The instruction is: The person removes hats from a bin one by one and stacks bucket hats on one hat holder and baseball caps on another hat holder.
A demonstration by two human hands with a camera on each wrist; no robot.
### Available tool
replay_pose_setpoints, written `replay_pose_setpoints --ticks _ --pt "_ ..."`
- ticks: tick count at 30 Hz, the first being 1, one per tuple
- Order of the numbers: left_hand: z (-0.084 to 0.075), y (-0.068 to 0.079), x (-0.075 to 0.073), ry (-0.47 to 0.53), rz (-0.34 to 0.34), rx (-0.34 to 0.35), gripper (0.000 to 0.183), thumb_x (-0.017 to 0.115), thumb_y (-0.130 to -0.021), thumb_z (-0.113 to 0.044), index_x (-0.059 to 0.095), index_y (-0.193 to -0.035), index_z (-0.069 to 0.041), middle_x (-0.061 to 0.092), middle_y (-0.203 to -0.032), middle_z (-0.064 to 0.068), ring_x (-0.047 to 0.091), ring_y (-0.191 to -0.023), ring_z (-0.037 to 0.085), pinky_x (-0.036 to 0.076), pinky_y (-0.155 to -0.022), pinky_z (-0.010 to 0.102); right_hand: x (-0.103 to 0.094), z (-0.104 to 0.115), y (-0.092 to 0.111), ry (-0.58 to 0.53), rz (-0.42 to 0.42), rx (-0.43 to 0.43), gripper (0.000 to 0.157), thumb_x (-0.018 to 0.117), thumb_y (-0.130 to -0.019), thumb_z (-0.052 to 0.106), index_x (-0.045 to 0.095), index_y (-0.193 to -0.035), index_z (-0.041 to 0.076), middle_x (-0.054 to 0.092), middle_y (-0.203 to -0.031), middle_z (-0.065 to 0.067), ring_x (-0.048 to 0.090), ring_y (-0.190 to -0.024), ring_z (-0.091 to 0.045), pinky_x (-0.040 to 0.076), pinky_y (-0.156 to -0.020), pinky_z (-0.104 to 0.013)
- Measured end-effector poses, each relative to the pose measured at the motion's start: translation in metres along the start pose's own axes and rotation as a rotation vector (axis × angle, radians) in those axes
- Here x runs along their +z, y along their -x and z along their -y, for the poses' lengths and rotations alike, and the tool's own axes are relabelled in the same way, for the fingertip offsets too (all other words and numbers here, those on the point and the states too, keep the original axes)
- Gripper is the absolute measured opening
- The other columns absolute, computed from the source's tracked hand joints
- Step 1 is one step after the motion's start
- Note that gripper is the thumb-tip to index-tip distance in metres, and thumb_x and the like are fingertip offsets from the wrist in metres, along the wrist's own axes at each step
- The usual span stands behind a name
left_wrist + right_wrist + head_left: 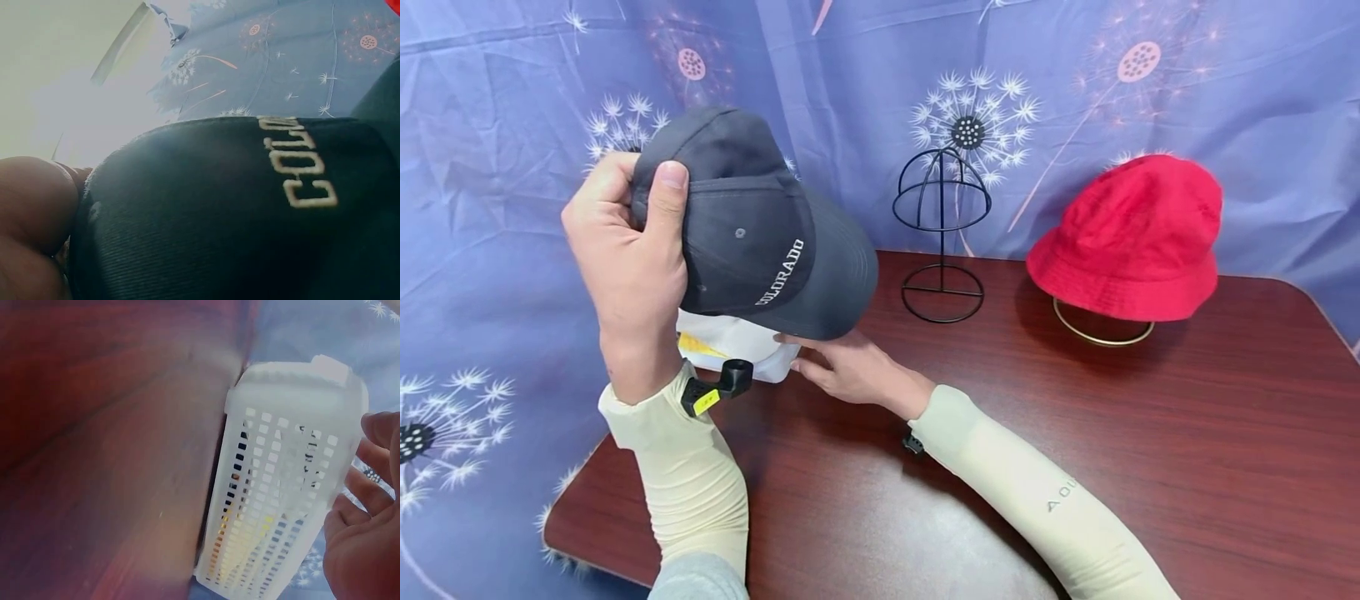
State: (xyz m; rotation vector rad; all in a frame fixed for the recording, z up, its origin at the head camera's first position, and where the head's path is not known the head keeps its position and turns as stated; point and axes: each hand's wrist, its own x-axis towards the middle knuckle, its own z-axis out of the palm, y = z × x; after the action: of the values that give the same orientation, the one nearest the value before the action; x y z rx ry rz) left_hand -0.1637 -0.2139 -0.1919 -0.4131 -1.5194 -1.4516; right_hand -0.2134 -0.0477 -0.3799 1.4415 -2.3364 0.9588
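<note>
My left hand (632, 242) grips a dark grey baseball cap (752, 225) by the back of its crown, thumb on the near side and fingers behind. The cap is held up with its brim tilted down to the right and white COLORADO lettering facing me. Below it, partly hidden by the cap, a white perforated plastic basket (287, 394) stands on the table. At the basket's right end, my right hand (850, 367) holds the rim between thumb and fingers. Something yellow (700, 344) shows inside the basket.
A black wire hat stand (942, 225) with a bare dome top stands at the back middle. To its right, a red bucket hat (1138, 237) sits on a stand with a gold-coloured ring base (1105, 340). The brown table (1037, 400) backs onto a blue dandelion-print curtain (865, 75).
</note>
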Motion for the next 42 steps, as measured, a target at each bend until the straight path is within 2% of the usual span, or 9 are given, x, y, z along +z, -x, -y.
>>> replay_pose_setpoints --ticks 9,13,18,23,26,31,34,37,42 --pt "0.003 0.001 0.001 0.021 -0.011 0.001 0.010 0.076 -0.095 -0.007 0.077 -0.085 -0.008 0.066 -0.076 0.004 0.061 -0.065 0.015 0.046 -0.064 0.025 -0.005 -0.005 0.005 0.030 -0.070 -0.021 0.040 0.073 -0.101 0.019 0.065 -0.139 0.008 0.067 -0.133 -0.004 0.061 -0.118 -0.015 0.046 -0.109 -0.030" --pt "0.008 0.000 0.001 0.083 -0.009 -0.022 0.007 0.077 -0.095 -0.005 0.077 -0.088 -0.003 0.067 -0.078 0.008 0.064 -0.066 0.017 0.049 -0.065 0.026 -0.007 -0.005 0.009 -0.057 -0.135 0.037 0.038 0.076 -0.098 0.017 0.066 -0.133 0.005 0.069 -0.126 -0.005 0.062 -0.114 -0.016 0.049 -0.107 -0.031" --pt "0.010 0.001 0.002 0.136 0.006 -0.058 0.009 0.077 -0.095 -0.005 0.077 -0.090 0.002 0.068 -0.078 0.011 0.066 -0.065 0.019 0.050 -0.063 0.027 -0.009 -0.009 0.015 -0.174 -0.270 0.062 0.033 0.080 -0.093 0.009 0.064 -0.120 -0.001 0.071 -0.108 -0.009 0.066 -0.102 -0.021 0.055 -0.098 -0.035" --pt "0.012 0.001 0.005 0.184 0.034 -0.078 0.011 0.077 -0.095 -0.005 0.076 -0.091 0.005 0.069 -0.081 0.014 0.066 -0.065 0.020 0.052 -0.063 0.028 -0.018 -0.015 0.026 -0.163 -0.366 0.082 0.053 0.080 -0.089 0.006 0.056 -0.134 -0.007 0.067 -0.123 -0.019 0.066 -0.112 -0.030 0.054 -0.101 -0.043" --pt "0.014 0.001 0.007 0.223 0.064 -0.100 0.012 0.076 -0.096 -0.004 0.074 -0.091 0.006 0.070 -0.084 0.015 0.068 -0.065 0.020 0.054 -0.064 0.028 -0.025 -0.018 0.032 -0.188 -0.384 0.113 0.065 0.076 -0.089 0.006 0.047 -0.146 -0.007 0.060 -0.138 -0.023 0.062 -0.121 -0.033 0.050 -0.107 -0.048" --pt "0.018 0.003 0.010 0.251 0.105 -0.126 0.014 0.074 -0.097 -0.003 0.071 -0.088 0.006 0.072 -0.080 0.014 0.070 -0.064 0.020 0.055 -0.063 0.027 -0.037 -0.022 0.041 -0.259 -0.376 0.213 0.081 0.077 -0.090 0.013 0.036 -0.159 0.000 0.049 -0.154 -0.018 0.054 -0.133 -0.028 0.046 -0.112 -0.048" --pt "0.018 0.005 0.014 0.280 0.124 -0.153 0.013 0.073 -0.098 -0.002 0.071 -0.088 0.006 0.073 -0.079 0.014 0.070 -0.064 0.020 0.055 -0.063 0.028 -0.043 -0.023 0.046 -0.281 -0.381 0.255 0.086 0.079 -0.089 0.017 0.035 -0.161 0.003 0.047 -0.158 -0.015 0.051 -0.137 -0.024 0.042 -0.114 -0.043" --pt "0.018 0.008 0.019 0.300 0.154 -0.173 0.012 0.073 -0.098 -0.002 0.071 -0.089 0.006 0.073 -0.079 0.014 0.071 -0.064 0.020 0.056 -0.063 0.028 -0.050 -0.025 0.051 -0.231 -0.428 0.230 0.086 0.081 -0.086 0.015 0.038 -0.158 -0.002 0.049 -0.155 -0.021 0.051 -0.140 -0.031 0.033 -0.122 -0.045" --pt "0.020 0.014 0.027 0.298 0.218 -0.169 0.014 0.072 -0.100 -0.006 0.072 -0.090 0.004 0.073 -0.076 0.012 0.071 -0.062 0.017 0.056 -0.060 0.027 -0.062 -0.024 0.060 -0.160 -0.495 0.286 0.091 0.081 -0.084 0.024 0.032 -0.157 -0.001 0.046 -0.155 -0.020 0.054 -0.136 -0.035 0.037 -0.118 -0.048"
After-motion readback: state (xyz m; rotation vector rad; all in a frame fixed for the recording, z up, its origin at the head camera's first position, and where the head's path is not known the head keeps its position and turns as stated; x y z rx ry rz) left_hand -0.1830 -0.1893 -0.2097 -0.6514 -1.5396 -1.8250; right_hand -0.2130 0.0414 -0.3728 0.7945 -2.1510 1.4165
